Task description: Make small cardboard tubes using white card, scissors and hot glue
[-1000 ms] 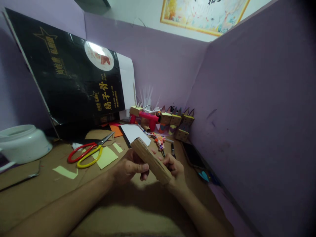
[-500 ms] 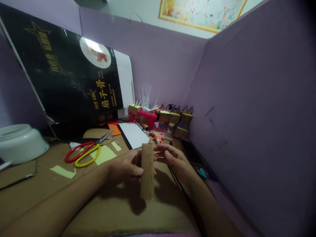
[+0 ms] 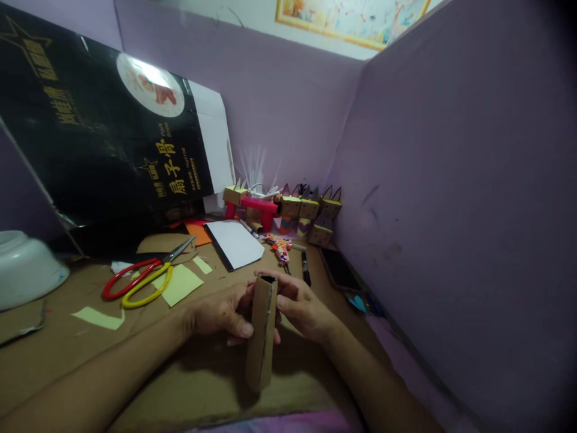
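Both my hands hold a long, narrow cardboard box (image 3: 261,337) upright over the brown cardboard work surface (image 3: 135,373). Its open top end faces away from me. My left hand (image 3: 219,314) grips its left side, thumb pressed on the near face. On the right, my right hand (image 3: 302,307) has its fingers curled round the upper part. The box's lower end points toward me.
Red and yellow scissors (image 3: 139,279) lie left among yellow paper scraps (image 3: 180,282). A white sheet (image 3: 234,242), a black pen (image 3: 305,269), a pink tool (image 3: 255,207) and small cardboard figures (image 3: 311,210) lie behind. A white bowl (image 3: 22,270) sits far left. Purple walls enclose the desk; a black printed box (image 3: 103,138) leans at the back.
The cardboard box went from tilted across my hands to upright. My right hand let go briefly, then closed on its upper part. My view shifted slightly right.
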The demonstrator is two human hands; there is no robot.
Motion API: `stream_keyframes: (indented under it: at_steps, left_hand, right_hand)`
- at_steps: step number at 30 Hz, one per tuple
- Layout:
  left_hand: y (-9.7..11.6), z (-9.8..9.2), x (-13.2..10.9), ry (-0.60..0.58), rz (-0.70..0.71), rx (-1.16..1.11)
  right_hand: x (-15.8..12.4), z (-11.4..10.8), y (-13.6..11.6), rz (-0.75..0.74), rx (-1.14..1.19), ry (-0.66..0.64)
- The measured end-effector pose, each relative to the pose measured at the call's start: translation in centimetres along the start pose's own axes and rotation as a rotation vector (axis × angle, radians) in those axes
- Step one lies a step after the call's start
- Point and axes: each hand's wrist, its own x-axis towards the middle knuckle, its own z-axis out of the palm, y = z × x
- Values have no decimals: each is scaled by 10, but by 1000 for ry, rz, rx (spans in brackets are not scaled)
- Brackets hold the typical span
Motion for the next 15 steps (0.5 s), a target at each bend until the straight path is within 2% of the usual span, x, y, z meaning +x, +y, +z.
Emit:
stream_keyframes:
  at_steps: [5, 8, 12, 14, 15]
  left_hand:
    - [1, -7, -1, 177, 62, 126]
    - [-1, -10, 0, 231, 45, 187]
    - [-1, -9, 0, 290, -20, 210]
    - [0, -9, 0, 361, -41, 210]
    - [1, -9, 0, 415, -48, 205]
  right_hand:
    - [4, -1, -2, -78, 22, 155]
    - [5, -1, -1, -74, -6, 207]
    - [6, -10, -8, -57, -226, 205]
    - [7, -27, -15, -62, -478, 369]
    - [8, -38, -18, -55, -632, 520]
